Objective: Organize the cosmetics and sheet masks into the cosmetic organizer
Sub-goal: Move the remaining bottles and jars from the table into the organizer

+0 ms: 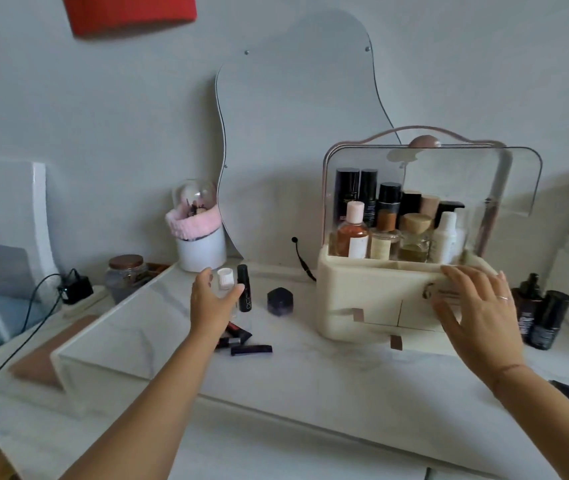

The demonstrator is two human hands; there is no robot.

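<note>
On the white tabletop (pixel 310 382) the right hand (pixel 477 313) lies flat, fingers spread, against the organizer (pixel 373 289), likely steadying it, while the left hand (pixel 212 303), fingers curled open and gripping nothing, reaches for the white-capped bottle (pixel 225 279) beside the black tube (pixel 243 289).
</note>
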